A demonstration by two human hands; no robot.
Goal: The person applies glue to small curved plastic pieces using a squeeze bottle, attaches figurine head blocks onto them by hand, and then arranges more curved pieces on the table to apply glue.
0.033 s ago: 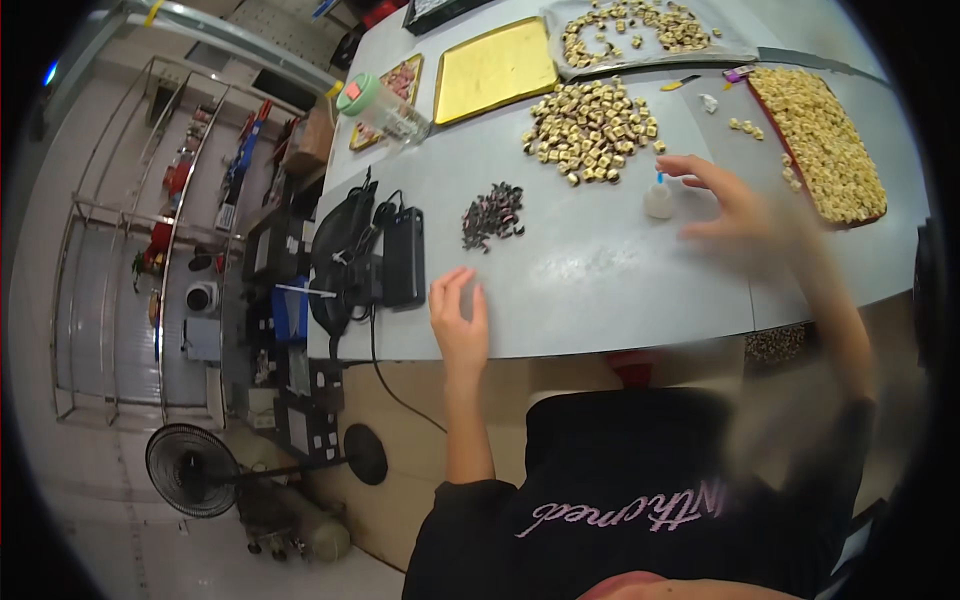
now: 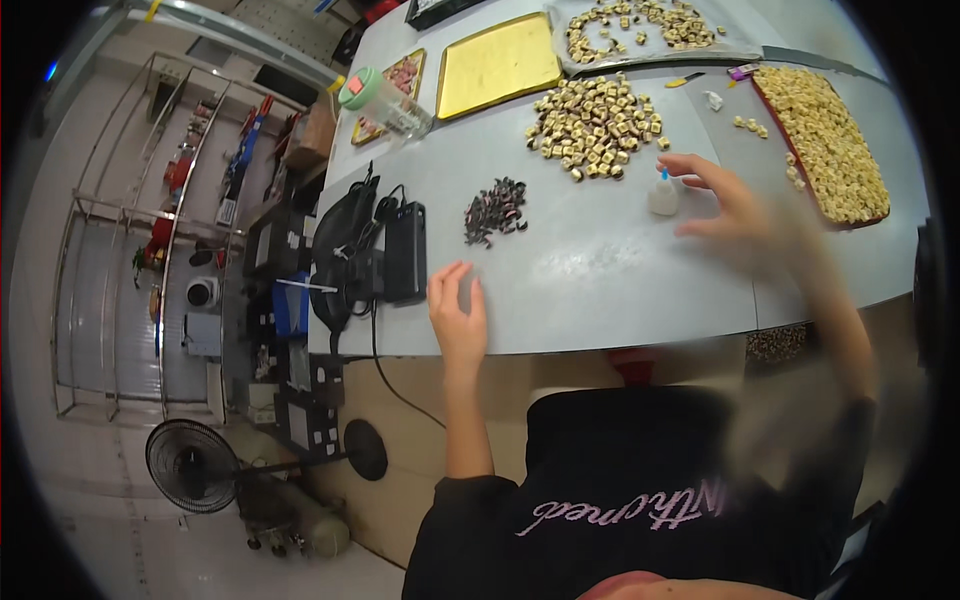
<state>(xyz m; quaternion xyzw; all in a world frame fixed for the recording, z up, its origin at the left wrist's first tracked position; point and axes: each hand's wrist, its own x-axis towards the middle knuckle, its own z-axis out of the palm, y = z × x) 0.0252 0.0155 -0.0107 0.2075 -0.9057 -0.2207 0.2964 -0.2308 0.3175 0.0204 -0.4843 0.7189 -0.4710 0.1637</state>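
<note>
My left hand (image 2: 458, 318) is at the near edge of the grey table (image 2: 600, 290), thumb apart from the fingers, holding nothing. Beyond its fingertips lies a small heap of dark strips (image 2: 495, 212) with pinkish bits. At the right, my right hand (image 2: 730, 208) curves open beside a small whitish squeeze bottle (image 2: 663, 200) with a blue tip, which stands upright. Its index finger reaches close to the tip; whether they touch I cannot tell. A blur covers the right wrist. Farther off is a pile of small cream-and-brown blocks (image 2: 597, 130).
A red tray (image 2: 800, 165) of pale pieces lies at right, and a yellow tray (image 2: 498, 68) at the back. A green-lidded clear bottle (image 2: 388, 105) leans toward the table. Black electronics (image 2: 404, 255) with a cable sit at left; a knife (image 2: 684, 80) lies behind the blocks.
</note>
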